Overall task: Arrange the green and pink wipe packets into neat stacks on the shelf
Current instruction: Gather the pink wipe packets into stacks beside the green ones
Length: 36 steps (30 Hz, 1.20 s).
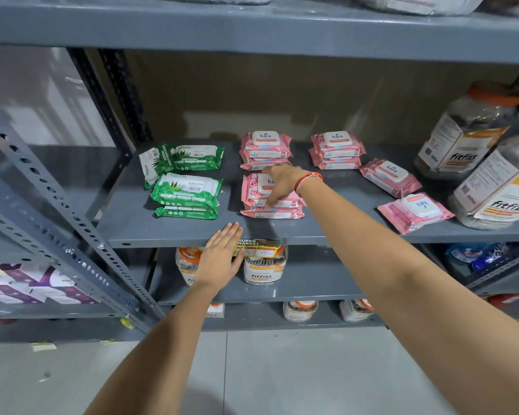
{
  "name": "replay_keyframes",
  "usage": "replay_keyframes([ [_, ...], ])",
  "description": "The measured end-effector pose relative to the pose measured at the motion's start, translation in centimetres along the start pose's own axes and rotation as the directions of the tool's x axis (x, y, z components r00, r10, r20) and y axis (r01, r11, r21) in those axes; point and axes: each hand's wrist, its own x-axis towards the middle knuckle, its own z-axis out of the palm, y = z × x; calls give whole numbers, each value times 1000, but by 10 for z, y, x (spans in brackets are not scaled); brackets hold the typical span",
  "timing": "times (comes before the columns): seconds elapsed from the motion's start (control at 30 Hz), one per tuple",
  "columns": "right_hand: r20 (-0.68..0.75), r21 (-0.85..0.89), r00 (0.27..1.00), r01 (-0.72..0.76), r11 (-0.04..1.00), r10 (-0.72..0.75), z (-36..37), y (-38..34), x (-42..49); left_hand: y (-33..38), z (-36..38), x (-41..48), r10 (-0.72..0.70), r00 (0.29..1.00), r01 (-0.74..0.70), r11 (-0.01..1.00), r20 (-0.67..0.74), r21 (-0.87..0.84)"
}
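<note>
**Squaring up the pink stack, two loose packets to go**

Nearest us, our left hand [222, 259] hovers flat at the front lip of the shelf [174, 233], its fingers straight and pressed together, holding nothing.

Just beyond it, on the left, is the front green stack [186, 194], two packets deep, with the lower one poking out forward. Beside it on the right is the front pink stack [273, 213]. Our right hand [283, 182] lies on top of that stack with its fingers bent down over the front edge. We cannot tell whether they pinch the top packet or only push against it.

Farther right, two loose pink packets [414, 211] lie askew, apart from each other and close to the big jars [498, 190].

Towards the back, the rear green packets [189, 157] lie untidily, with one tipped on its side at the left end. Two rear pink stacks [265, 151] stand side by side and look fairly even.

We judge these packets to be light and soft, with slick film wrappers, so they will probably sag and slide over each other. The stiff lid on top of each pink one is the firmest spot. It seems best to take a packet across its short sides with thumb and fingers, set it down flat, then tap the edges level with an open palm.
</note>
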Motion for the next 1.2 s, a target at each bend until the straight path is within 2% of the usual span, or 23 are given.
replay_keyframes([
  [0.07,-32,23,999,24,999,-23,2,3,-3,1,0,0,-11,1000,11,1000,-6,-3],
  [0.17,-144,154,988,84,985,-62,4,12,-12,4,-3,4,-19,999,18,999,-34,-29],
  [0.27,-264,263,964,94,960,-22,4,30,-26,7,-6,11,-33,997,31,999,-71,-37],
  [0.4,-378,449,913,35,893,154,7,73,-56,13,-6,17,-61,994,59,998,-95,-24],
  [0.53,-452,610,796,-55,790,404,25,131,-98,25,-1,14,-30,991,28,999,-127,-23],
  [0.67,-373,613,676,-335,715,636,44,179,-128,52,3,22,47,987,-53,998,-153,-39],
  [0.77,-239,524,651,-538,660,720,51,202,-144,78,11,34,151,983,-158,985,-103,-70],
  [0.9,-174,587,502,-638,499,847,60,214,-155,106,27,48,231,973,-232,970,-23,-75],
  [0.93,-169,587,501,-641,495,849,62,214,-155,111,31,51,239,971,-239,968,-5,-81],
  [1.07,-121,549,577,-639,538,808,65,215,-151,118,43,61,250,966,-245,967,65,-70],
  [1.2,-55,477,616,-675,563,785,66,225,-147,116,49,65,237,969,-233,971,72,-55],
])
